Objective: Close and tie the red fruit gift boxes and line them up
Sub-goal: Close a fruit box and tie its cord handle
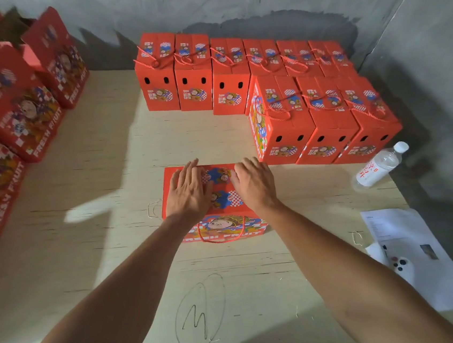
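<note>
A red fruit gift box [224,199] stands in the middle of the wooden table [107,161] with its top flaps down. My left hand [189,190] lies flat on the left half of the lid. My right hand [253,182] presses the right half, its fingers slightly bent. A red cord handle [222,234] hangs loose down the box's near face. Behind it, several closed and tied boxes form a back row [231,70]. Three more tied boxes [323,119] stand in front of that row at the right.
Several red boxes [14,109] with open tops stand along the left edge. A water bottle [380,166] lies at the right. Near the right edge a white phone [403,267] rests on paper sheets [412,249]. Grey walls close the back and right.
</note>
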Demonstrator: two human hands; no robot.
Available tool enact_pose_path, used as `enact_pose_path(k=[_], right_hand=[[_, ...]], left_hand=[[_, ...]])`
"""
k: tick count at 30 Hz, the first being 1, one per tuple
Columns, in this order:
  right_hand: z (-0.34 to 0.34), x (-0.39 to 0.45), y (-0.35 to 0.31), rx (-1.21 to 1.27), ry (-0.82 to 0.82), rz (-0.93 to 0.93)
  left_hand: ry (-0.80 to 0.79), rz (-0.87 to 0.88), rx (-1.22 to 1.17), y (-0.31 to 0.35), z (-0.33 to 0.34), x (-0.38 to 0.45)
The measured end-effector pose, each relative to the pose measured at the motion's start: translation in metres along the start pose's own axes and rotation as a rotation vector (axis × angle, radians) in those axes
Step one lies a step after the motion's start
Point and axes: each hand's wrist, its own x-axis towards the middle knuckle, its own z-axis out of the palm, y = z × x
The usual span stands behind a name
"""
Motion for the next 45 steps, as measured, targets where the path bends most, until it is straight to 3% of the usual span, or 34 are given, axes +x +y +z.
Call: enact_pose_path(k=[6,16,20,23,26,28,39,45], right_hand=[[0.006,0.004,0.008,0.050,-0.098,0.027],[0.003,0.006,0.005,0.002,-0.111,0.068],[-0.002,0.001,-0.006,-0.028,-0.108,0.206],[-0.003,-0.017,-0.013,-0.073,-0.130,0.348],[-0.011,-0.025,-0.010,-0.110,-0.197,0.464],[-0.015,-0.031,-0.002,-0.097,-0.238,0.529],[-0.022,-0.095,-0.030,0.367,-0.483,0.856],[-0.019,-0.101,-0.032,0.952,-0.359,1.133]], left_hand=[[-0.124,-0.048,0.110,0.001,0.006,0.003],[-0.149,-0.028,0.111,-0.004,0.006,0.005],[-0.113,0.112,0.074,-0.012,-0.001,0.018],[0.018,0.175,0.010,-0.020,0.001,0.023],[0.194,-0.003,-0.051,-0.019,0.009,0.031],[0.226,-0.149,-0.099,-0.017,0.016,0.038],[-0.031,-0.635,-0.547,-0.021,0.019,0.080],[-0.111,-0.820,-0.768,-0.009,0.011,0.057]])
